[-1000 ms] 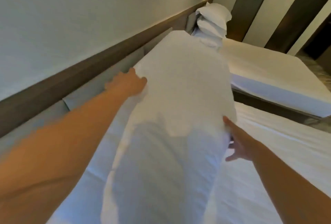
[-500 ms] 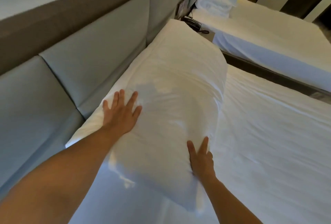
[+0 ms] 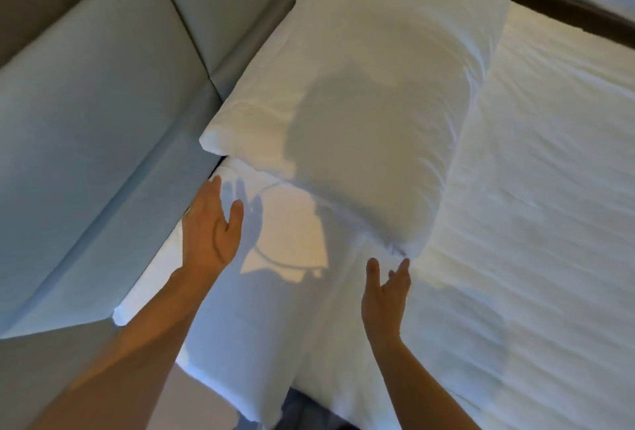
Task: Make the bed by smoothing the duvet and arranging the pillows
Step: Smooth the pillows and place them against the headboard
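pillow (image 3: 371,92) against headboard (image 3: 103,113) judged light, soft, slumping — best gripped at near corners; left hand (image 3: 211,227) and right hand (image 3: 386,288) spread wide, holding nothing.

Upper pillow (image 3: 378,92): white woven cloth, matt, finely creased, with tighter gathers at its near corner. Lower pillow (image 3: 275,309): same white matt cloth, lying smoother and flatter. Duvet (image 3: 549,223): white cloth, matt, its surface rippled in fine parallel wrinkles. Headboard (image 3: 86,120): padded panels in a pale grey-blue covering, smooth and matt with a faint sheen, divided by narrow seams; whether fabric or leatherette cannot be determined. The dark strip above it is too blurred to judge.
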Available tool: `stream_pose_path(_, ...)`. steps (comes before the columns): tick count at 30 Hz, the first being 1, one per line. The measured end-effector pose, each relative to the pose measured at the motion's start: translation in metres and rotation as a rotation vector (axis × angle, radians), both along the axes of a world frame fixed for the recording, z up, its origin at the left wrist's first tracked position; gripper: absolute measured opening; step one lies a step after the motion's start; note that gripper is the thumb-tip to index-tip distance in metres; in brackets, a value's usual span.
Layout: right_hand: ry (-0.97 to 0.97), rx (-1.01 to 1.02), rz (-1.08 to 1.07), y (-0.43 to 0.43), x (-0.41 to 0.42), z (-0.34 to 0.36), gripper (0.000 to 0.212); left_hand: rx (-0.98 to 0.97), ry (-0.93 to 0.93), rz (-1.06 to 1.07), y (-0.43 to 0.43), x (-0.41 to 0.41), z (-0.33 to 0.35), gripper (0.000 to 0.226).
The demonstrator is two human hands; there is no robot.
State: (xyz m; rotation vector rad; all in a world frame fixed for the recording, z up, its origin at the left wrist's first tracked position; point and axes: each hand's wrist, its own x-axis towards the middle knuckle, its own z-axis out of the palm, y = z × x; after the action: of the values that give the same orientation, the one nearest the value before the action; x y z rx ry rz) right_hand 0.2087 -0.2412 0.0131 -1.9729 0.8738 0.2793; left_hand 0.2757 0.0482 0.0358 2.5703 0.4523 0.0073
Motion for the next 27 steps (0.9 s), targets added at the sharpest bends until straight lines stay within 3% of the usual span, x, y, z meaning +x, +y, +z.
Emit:
stream_pose_path(4, 0.211, 0.161, 0.077, 0.012, -0.012, -0.028, 0.089, 0.034, 0.399, 0.123, 0.043, -0.013, -0.037, 0.077)
stream_pose_path(6, 0.267, 0.248, 0.08, 0.017, -0.001, -0.04, 0.089, 0.028, 0.489, 0.132, 0.061, 0.002, -0.056, 0.081)
stream_pose_path(11, 0.289, 0.393, -0.005, 0.041, 0.034, -0.075, 0.088, -0.017, 0.518, 0.147, 0.076, 0.045, -0.107, 0.11)
stream_pose_path(14, 0.255, 0.31, -0.044, 0.059, 0.039, -0.094, 0.091, -0.054, 0.532, 0.227, 0.08, 0.058, -0.122, 0.124)
stream_pose_path(19, 0.189, 0.187, -0.061, 0.077, 0.024, -0.095, 0.072, 0.044, 0.522, 0.173, 0.079, 0.046, -0.114, 0.104)
stream_pose_path(27, 0.126, 0.192, -0.052, 0.095, -0.028, -0.054, 0.064, 0.065, 0.489, 0.157, 0.093, -0.015, -0.063, 0.087)
